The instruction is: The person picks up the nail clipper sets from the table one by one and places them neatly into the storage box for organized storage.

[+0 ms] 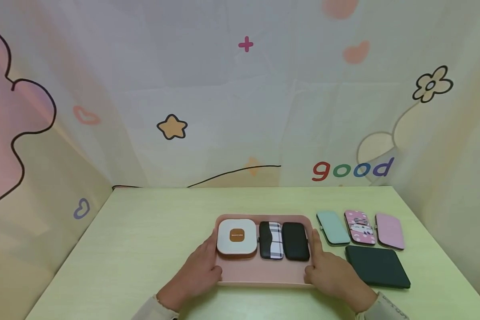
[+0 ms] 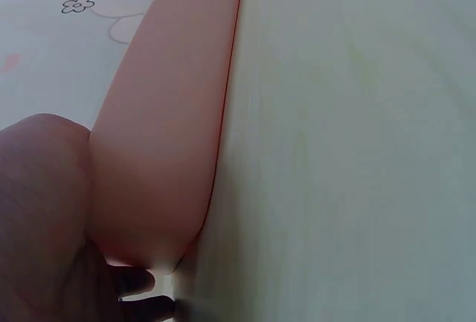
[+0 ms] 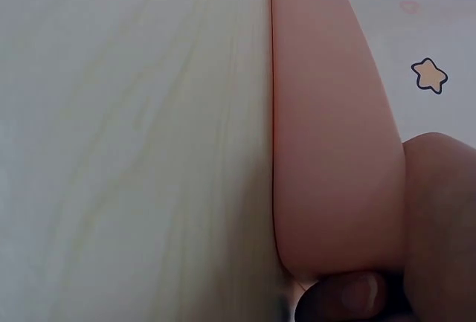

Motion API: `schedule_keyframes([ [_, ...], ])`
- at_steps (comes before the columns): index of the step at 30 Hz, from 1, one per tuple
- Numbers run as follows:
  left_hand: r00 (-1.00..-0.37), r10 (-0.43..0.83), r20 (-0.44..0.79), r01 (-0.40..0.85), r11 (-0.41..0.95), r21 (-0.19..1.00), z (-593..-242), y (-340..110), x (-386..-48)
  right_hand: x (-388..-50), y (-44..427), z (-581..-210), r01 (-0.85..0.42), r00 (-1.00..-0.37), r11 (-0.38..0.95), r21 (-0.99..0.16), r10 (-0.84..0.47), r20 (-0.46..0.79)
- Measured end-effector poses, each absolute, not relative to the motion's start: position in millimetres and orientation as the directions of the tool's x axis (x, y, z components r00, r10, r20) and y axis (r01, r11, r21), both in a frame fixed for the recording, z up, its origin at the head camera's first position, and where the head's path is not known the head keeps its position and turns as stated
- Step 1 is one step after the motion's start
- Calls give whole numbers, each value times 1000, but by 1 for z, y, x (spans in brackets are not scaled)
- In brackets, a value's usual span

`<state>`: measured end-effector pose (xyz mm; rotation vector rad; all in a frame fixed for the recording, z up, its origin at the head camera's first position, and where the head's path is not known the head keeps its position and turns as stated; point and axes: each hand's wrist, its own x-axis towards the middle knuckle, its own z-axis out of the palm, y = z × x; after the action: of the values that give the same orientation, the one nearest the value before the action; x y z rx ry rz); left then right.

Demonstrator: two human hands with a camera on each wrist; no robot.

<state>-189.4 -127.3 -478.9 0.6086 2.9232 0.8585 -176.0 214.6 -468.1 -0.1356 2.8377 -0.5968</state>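
Observation:
A pink tray (image 1: 264, 272) lies before me on the table, gripped at both ends. My left hand (image 1: 198, 271) holds its left side, the thumb at the near corner. At the right end, my right hand (image 1: 330, 271) grips the other side in the same way. Both wrist views show the tray's outer wall (image 2: 160, 129) with fingers bent round its corner. Inside the tray, a white rounded box (image 1: 237, 246) with a brown label sits on the left. Beside it lie a black-and-plaid clasp case (image 1: 272, 240) and a plain black case (image 1: 296, 241).
Right of the tray lie a mint case (image 1: 334, 228), a pink patterned case (image 1: 360, 227) and a plain pink case (image 1: 390, 231). A flat dark case (image 1: 378, 266) lies nearer, close to my right hand. A printed curtain (image 1: 224, 89) hangs behind the pale table (image 1: 144, 231).

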Motion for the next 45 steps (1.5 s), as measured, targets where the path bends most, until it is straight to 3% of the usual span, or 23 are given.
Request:
schedule_keyframes([
  [12, -937, 348, 13, 314, 827, 466, -472, -130, -186, -179, 209, -468, -39, -965, 910, -413, -141, -220],
  [34, -942, 334, 34, 308, 820, 482, -480, -125, -186, -178, 224, -461, -25, -944, 894, -447, -169, -285],
  [39, -941, 335, 45, 315, 822, 475, -478, -123, -186, -176, 241, -450, -69, -958, 906, -417, -176, -225],
  [45, -944, 327, 32, 302, 824, 479, -478, -122, -186, -174, 268, -435, -154, -981, 904, -399, -188, -48],
])
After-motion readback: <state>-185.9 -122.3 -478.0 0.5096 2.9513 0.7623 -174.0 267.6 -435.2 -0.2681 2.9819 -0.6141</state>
